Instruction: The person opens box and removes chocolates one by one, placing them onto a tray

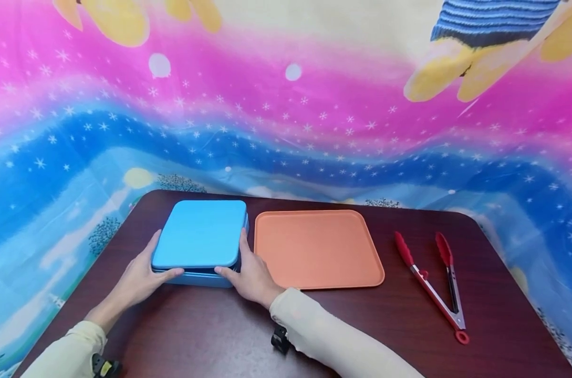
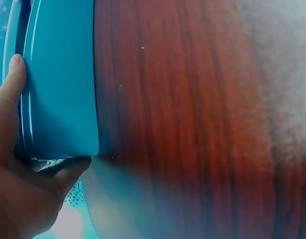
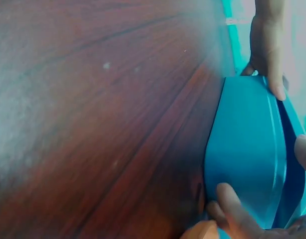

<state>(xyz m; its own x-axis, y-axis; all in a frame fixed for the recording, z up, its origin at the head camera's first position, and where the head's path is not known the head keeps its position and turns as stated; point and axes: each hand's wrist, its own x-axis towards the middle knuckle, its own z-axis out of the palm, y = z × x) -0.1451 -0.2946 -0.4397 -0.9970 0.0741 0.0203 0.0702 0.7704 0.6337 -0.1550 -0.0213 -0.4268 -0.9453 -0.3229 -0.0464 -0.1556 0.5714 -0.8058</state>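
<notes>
A light-blue square box (image 1: pixel 200 279) stands on the table at the left, with its flat blue lid (image 1: pixel 200 233) on top. The lid sits unevenly: a dark gap shows under its front edge, wider toward the right in the right wrist view. My left hand (image 1: pixel 139 275) holds the lid's front left corner, thumb along the front rim and fingers at the left side. At the front right corner my right hand (image 1: pixel 255 277) grips the lid's edge, its thumb at the gap and some fingers against the box's side. The box's inside is hidden.
Just right of the box lies an orange tray (image 1: pixel 319 249). Farther right are red-tipped metal tongs (image 1: pixel 434 291), spread apart. The dark wooden table (image 1: pixel 205 331) has rounded far corners, and a patterned cloth (image 1: pixel 290 121) hangs behind it.
</notes>
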